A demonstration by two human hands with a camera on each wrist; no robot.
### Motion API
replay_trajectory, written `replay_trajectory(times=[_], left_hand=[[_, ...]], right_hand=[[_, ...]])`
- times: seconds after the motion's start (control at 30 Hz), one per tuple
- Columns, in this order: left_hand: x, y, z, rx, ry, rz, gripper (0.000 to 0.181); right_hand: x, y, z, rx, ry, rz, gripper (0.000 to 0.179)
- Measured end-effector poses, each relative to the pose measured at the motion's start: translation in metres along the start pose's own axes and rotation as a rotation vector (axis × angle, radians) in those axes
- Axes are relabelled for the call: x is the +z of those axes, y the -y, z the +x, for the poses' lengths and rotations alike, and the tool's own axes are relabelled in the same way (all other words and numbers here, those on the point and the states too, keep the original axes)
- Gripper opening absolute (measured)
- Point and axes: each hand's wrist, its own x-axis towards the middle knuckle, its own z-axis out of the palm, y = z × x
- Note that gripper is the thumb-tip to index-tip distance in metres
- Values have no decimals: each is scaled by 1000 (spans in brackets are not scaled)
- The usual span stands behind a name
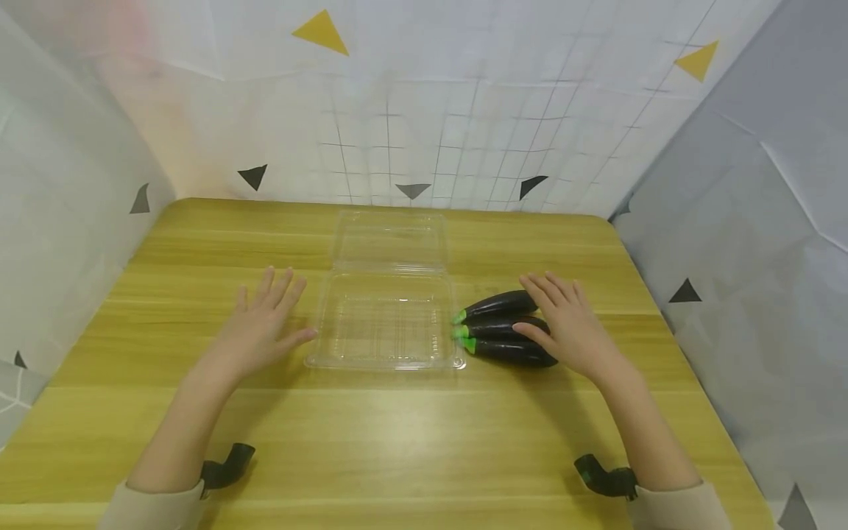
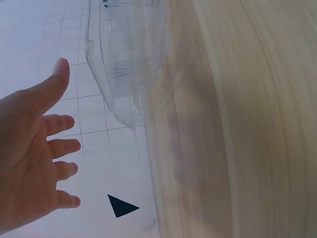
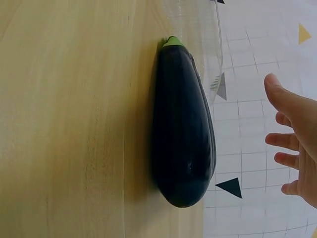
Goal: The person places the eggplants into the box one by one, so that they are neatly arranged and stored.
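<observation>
In the head view, a clear plastic clamshell box (image 1: 384, 361) lies with its lid (image 1: 389, 239) folded back, away from the person. Three dark purple eggplants (image 1: 510, 352) with green stem ends lie side by side at its right, stems pointing toward the box. My left hand (image 1: 258, 331) hovers left of the box, fingers spread and holding nothing. Above the thick ends of the eggplants is my right hand (image 1: 563, 324), its fingers extended. The right wrist view shows the nearest eggplant (image 3: 181, 129) on the table, apart from the right hand (image 3: 302, 139).
The wooden table (image 1: 397, 442) has rounded far corners. White sheets with grid lines and triangles form a back wall (image 1: 397, 110) and side walls. A black curved piece (image 1: 228, 465) is strapped at the left wrist, and another black piece (image 1: 604, 477) at the right.
</observation>
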Motion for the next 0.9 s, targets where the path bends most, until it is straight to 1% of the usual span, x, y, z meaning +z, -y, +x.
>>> replay_trajectory(times=[0.23, 0.33, 0.57, 0.9], left_hand=[[8, -6, 1, 53, 15, -17, 90], [13, -9, 1, 64, 28, -32, 91], [22, -14, 2, 55, 64, -70, 92], [25, -15, 2, 41, 86, -73, 96]], right_hand=[[-3, 5, -5, -35, -16, 1, 74], [-3, 5, -5, -47, -22, 6, 73], [-3, 7, -6, -63, -38, 5, 73], [-1, 7, -9, -72, -62, 9, 72]])
